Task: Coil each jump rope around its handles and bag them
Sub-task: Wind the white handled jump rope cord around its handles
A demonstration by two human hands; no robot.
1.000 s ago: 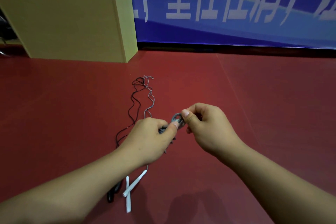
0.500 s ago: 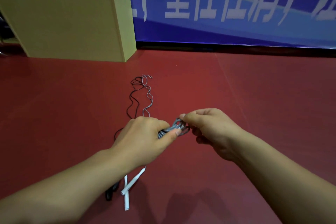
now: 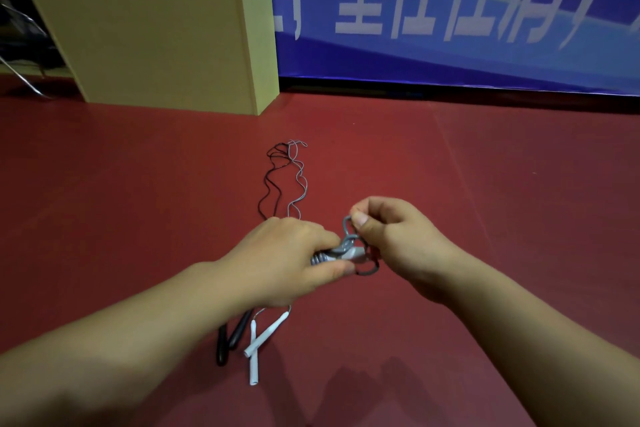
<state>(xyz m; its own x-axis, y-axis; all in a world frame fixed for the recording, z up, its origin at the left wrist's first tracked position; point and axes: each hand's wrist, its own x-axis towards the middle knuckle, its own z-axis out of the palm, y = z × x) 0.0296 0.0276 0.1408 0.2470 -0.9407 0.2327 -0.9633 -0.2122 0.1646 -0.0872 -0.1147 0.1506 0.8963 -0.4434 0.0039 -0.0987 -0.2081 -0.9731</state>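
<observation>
L hand (image 3: 287,260) is gripping grey rope bundle (image 3: 341,250) over red floor (image 3: 485,201), fingers curled round handles. R hand (image 3: 391,236) is pinching a grey loop (image 3: 347,222) btwn thumb & forefinger, just above bundle. Black rope (image 3: 268,184) & white rope (image 3: 298,184) are lying uncoiled on floor beyond hands; black handles (image 3: 230,334) & white handles (image 3: 265,336) below L wrist. Wood box (image 3: 156,45) far left.

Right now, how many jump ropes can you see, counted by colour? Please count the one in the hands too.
Grey rope, gripped by the left hand and pinched by the right hand: 1
Black rope, on the floor: 1
White rope, on the floor: 1
Total: 3
</observation>
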